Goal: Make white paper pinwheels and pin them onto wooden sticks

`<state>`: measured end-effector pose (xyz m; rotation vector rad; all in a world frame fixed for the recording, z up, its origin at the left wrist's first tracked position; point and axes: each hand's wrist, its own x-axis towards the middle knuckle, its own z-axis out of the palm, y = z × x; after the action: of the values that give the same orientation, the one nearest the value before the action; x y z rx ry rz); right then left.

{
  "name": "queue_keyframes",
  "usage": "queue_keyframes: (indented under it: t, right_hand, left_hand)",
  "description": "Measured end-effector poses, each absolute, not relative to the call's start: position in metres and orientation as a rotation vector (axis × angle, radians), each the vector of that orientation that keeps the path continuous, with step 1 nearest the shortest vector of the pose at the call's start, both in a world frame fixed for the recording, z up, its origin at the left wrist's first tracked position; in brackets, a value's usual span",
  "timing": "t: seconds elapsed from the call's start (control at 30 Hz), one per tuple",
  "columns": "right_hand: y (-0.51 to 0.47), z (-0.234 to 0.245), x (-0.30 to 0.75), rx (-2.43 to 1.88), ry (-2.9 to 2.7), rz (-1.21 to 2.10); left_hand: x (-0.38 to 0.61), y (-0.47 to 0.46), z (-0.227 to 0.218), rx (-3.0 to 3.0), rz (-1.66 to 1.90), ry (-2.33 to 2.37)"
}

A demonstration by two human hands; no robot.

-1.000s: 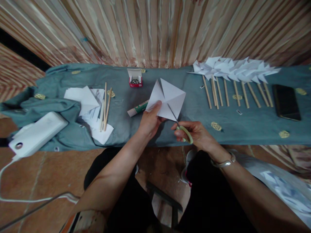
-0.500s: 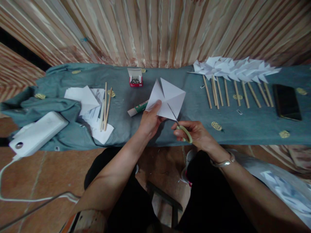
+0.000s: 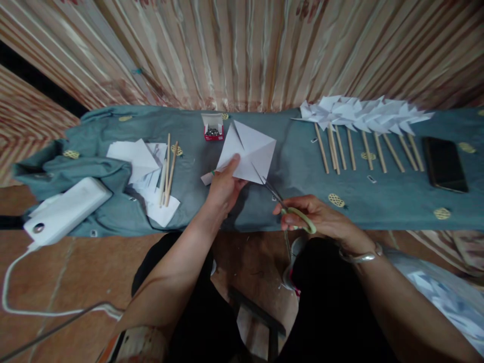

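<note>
A square sheet of white paper [image 3: 257, 146] is pinched in my left hand [image 3: 226, 184], the thumb lying on top near the left corner. Slits run inward from two of its edges, one at the upper left and one at the lower right. My right hand [image 3: 308, 214] is closed round the light green handles of a pair of scissors [image 3: 278, 195]. The scissor tips are at the paper's lower corner, by the lower slit. Partly hidden under the paper and my left hand lies a glue stick [image 3: 207, 178].
Paper pinwheels [image 3: 351, 113] on wooden sticks lie in a row at the back right, beside a dark phone [image 3: 446, 164]. Loose sticks [image 3: 171, 174] and paper pieces [image 3: 130, 156] lie left, near a white power bank [image 3: 68, 212] with a cable. A red box [image 3: 214, 132] holds small metal pieces.
The scissors have drawn back out of the paper toward the lower right, uncovering the lower slit. The paper and my left hand have shifted slightly left and now cover more of the glue stick.
</note>
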<state>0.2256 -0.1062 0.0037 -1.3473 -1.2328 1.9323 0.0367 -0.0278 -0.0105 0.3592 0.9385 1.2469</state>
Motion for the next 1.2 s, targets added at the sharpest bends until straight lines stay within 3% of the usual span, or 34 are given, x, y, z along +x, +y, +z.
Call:
queue_keyframes:
  t: [0.1,0.27,0.37,0.77,1.2]
  right_hand:
    - [-0.102,0.005,0.242,-1.389,-1.267,1.871]
    - [-0.089,-0.005,0.255,-1.441,-1.161,1.352]
    - [-0.084,-0.012,0.252,-1.421,-1.090,1.203]
    - [-0.081,-0.008,0.241,-1.474,-1.058,1.220]
    - [-0.072,-0.022,0.220,-1.363,-0.737,1.044]
  left_hand:
    - [0.036,-0.029,-0.010,0.368,1.236,0.942]
    - [0.041,-0.033,-0.024,0.573,1.147,0.917]
    - [0.042,-0.036,-0.033,0.735,1.078,0.969]
    - [0.040,-0.042,-0.030,1.033,0.847,1.067]
    - [0.056,-0.049,-0.022,0.646,0.944,0.719]
